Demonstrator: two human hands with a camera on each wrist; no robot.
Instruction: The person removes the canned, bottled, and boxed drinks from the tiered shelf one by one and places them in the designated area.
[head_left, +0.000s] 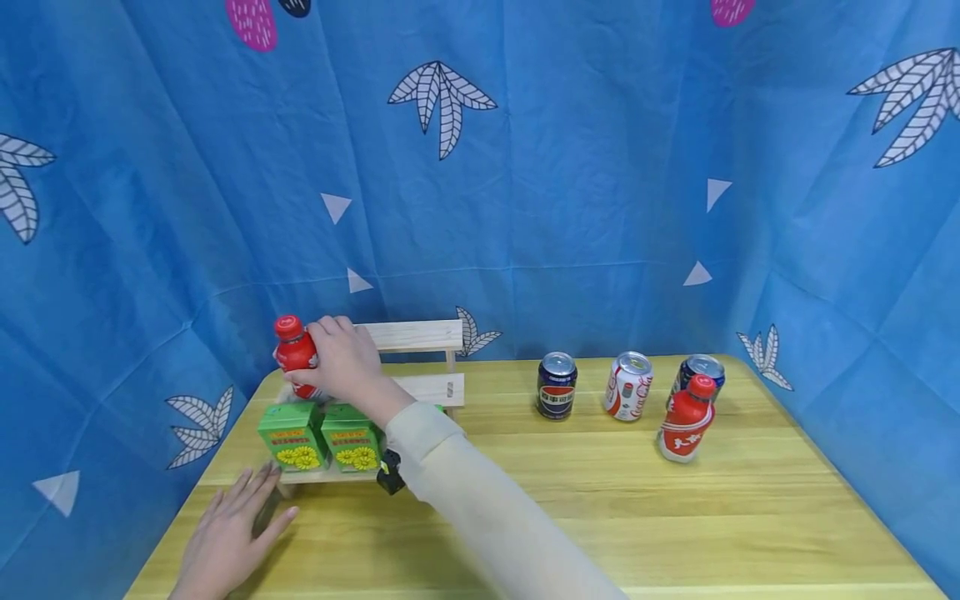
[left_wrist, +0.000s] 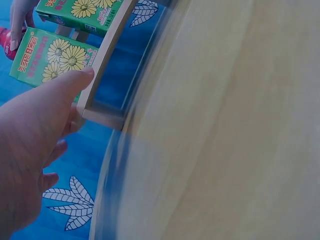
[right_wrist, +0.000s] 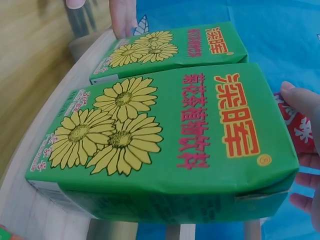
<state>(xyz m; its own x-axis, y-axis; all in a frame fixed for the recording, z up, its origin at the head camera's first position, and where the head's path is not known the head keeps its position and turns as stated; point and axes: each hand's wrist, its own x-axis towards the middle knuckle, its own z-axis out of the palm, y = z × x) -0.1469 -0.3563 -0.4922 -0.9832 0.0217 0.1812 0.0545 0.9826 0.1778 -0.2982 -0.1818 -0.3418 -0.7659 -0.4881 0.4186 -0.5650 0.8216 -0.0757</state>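
My right hand [head_left: 345, 358] grips a red-labelled bottle with a red cap [head_left: 295, 354] at the back left of a pale wooden tiered rack [head_left: 412, 336]. Two green drink boxes with yellow flowers, one at the left [head_left: 294, 437] and another beside it [head_left: 352, 440], stand on the rack's front tier. In the right wrist view, fingers lie around the bottle's red label [right_wrist: 302, 131], behind the nearer green box [right_wrist: 150, 135]. My left hand [head_left: 232, 533] has its fingers extended by the rack's front left corner, and its thumb lies along the rack's edge [left_wrist: 102, 65] in the left wrist view.
Right of the rack on the wooden table [head_left: 600, 517] stand a dark blue can [head_left: 557, 387], a white and red can [head_left: 628, 387], another blue can [head_left: 705, 368] and a second red bottle [head_left: 686, 421]. A blue patterned curtain [head_left: 525, 208] surrounds the table's back and sides.
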